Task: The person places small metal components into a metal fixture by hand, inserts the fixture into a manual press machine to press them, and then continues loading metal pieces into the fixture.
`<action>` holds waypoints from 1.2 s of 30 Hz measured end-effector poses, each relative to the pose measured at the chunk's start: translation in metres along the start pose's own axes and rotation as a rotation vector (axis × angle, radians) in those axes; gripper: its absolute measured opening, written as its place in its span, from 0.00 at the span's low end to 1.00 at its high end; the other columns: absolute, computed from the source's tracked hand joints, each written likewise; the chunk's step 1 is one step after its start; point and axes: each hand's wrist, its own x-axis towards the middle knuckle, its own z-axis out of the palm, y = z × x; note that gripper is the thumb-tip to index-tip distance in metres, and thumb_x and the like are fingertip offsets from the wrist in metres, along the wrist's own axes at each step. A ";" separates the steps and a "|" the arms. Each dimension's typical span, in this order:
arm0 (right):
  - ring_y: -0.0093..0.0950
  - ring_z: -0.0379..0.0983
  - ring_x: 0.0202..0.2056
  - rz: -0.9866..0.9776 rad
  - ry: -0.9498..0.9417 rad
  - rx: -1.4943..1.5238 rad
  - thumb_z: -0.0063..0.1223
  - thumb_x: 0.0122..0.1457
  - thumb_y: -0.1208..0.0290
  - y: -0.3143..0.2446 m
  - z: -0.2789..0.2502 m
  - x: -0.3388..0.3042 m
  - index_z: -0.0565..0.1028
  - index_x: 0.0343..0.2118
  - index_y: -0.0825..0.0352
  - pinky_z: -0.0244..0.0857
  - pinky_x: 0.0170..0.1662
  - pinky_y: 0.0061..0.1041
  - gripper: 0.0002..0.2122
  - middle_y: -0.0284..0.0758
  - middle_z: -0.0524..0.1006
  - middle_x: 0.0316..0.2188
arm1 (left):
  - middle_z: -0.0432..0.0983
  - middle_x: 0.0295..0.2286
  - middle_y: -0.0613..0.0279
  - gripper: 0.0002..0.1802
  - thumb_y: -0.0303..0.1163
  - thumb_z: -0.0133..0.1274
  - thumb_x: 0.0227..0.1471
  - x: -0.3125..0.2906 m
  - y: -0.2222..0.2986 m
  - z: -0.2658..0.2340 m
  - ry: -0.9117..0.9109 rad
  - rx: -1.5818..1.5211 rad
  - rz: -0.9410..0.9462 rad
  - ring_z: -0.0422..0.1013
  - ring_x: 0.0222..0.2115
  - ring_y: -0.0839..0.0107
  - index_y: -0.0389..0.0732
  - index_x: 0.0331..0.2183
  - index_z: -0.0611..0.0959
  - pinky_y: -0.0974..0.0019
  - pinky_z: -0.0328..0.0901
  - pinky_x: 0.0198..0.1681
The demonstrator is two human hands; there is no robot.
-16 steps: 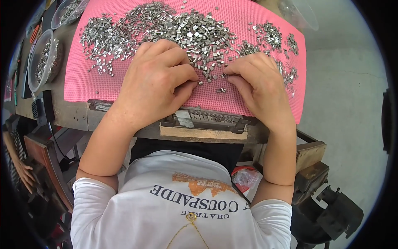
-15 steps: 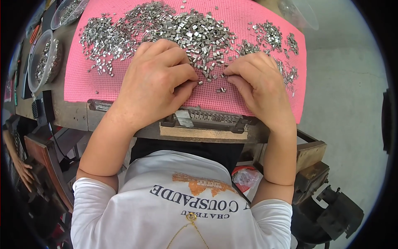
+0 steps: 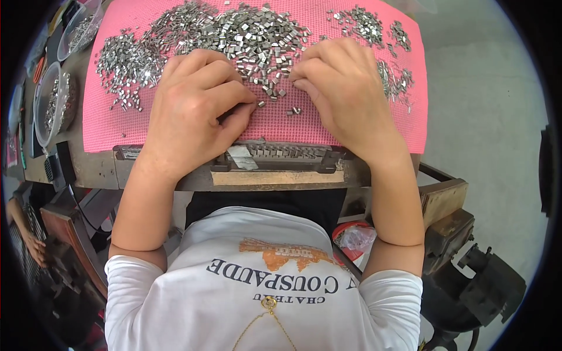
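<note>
Small metal pieces (image 3: 246,35) are lying heaped across pink mesh mat (image 3: 105,126) on workbench. Left hand (image 3: 196,111) is curling fingers, thumb + index pinching one piece at (image 3: 260,103). Right hand (image 3: 342,93) is resting knuckles-up w/ fingertips bent into heap edge; can't tell if gripping. Filled clear bowl (image 3: 52,105) is sitting left of mat.

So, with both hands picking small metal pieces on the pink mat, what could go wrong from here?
1. Loose metal pieces lie near the pink mat's front edge; a sweep of the right hand might push them off toward the slotted holder.
2. The left hand pinches one tiny piece; it may slip.
3. The big pile sits just behind the fingers and could get scattered.
</note>
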 end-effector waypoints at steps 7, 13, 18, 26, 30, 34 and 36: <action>0.37 0.72 0.39 0.370 0.038 0.274 0.57 0.59 0.79 -0.046 -0.028 -0.049 0.77 0.35 0.65 0.61 0.46 0.36 0.03 0.36 0.76 0.34 | 0.81 0.29 0.72 0.07 0.27 0.68 0.37 -0.002 0.018 -0.004 0.082 0.040 0.067 0.77 0.39 0.68 0.46 0.24 0.87 0.60 0.64 0.43; 0.40 0.73 0.37 0.438 0.146 0.270 0.58 0.56 0.80 -0.074 -0.017 -0.072 0.76 0.36 0.66 0.62 0.44 0.37 0.06 0.37 0.77 0.34 | 0.82 0.30 0.68 0.12 0.25 0.70 0.38 -0.014 0.061 0.007 0.018 -0.142 0.055 0.78 0.36 0.67 0.45 0.31 0.87 0.60 0.62 0.40; 0.39 0.76 0.36 0.395 0.194 0.154 0.59 0.56 0.81 -0.082 -0.011 -0.071 0.78 0.36 0.67 0.65 0.43 0.35 0.06 0.37 0.80 0.35 | 0.82 0.30 0.68 0.12 0.24 0.69 0.39 -0.018 0.065 0.017 0.019 -0.092 0.035 0.78 0.35 0.68 0.44 0.31 0.87 0.61 0.62 0.38; 0.36 0.77 0.34 0.337 0.191 -0.013 0.63 0.50 0.81 -0.091 -0.003 -0.071 0.79 0.37 0.69 0.65 0.41 0.36 0.10 0.37 0.80 0.35 | 0.81 0.29 0.70 0.11 0.27 0.69 0.40 -0.016 0.068 0.016 0.000 -0.027 0.064 0.77 0.31 0.70 0.45 0.31 0.88 0.60 0.62 0.37; 0.35 0.77 0.34 0.350 0.215 0.009 0.63 0.51 0.80 -0.088 -0.002 -0.071 0.79 0.37 0.69 0.65 0.40 0.35 0.10 0.36 0.80 0.34 | 0.82 0.30 0.68 0.12 0.26 0.69 0.40 -0.017 0.068 0.015 -0.019 -0.036 0.047 0.77 0.32 0.69 0.44 0.32 0.88 0.61 0.62 0.37; 0.34 0.77 0.34 0.375 0.247 0.107 0.63 0.53 0.81 -0.083 -0.005 -0.072 0.80 0.36 0.67 0.64 0.40 0.34 0.08 0.35 0.81 0.33 | 0.82 0.30 0.70 0.10 0.27 0.69 0.43 -0.019 0.066 0.016 -0.016 -0.069 0.006 0.77 0.31 0.71 0.46 0.32 0.88 0.62 0.62 0.36; 0.34 0.77 0.34 0.384 0.253 0.136 0.63 0.53 0.81 -0.081 -0.006 -0.073 0.81 0.36 0.66 0.64 0.40 0.33 0.07 0.34 0.81 0.33 | 0.83 0.31 0.70 0.09 0.27 0.69 0.43 -0.019 0.066 0.015 -0.024 -0.090 -0.026 0.77 0.30 0.71 0.46 0.31 0.88 0.63 0.62 0.36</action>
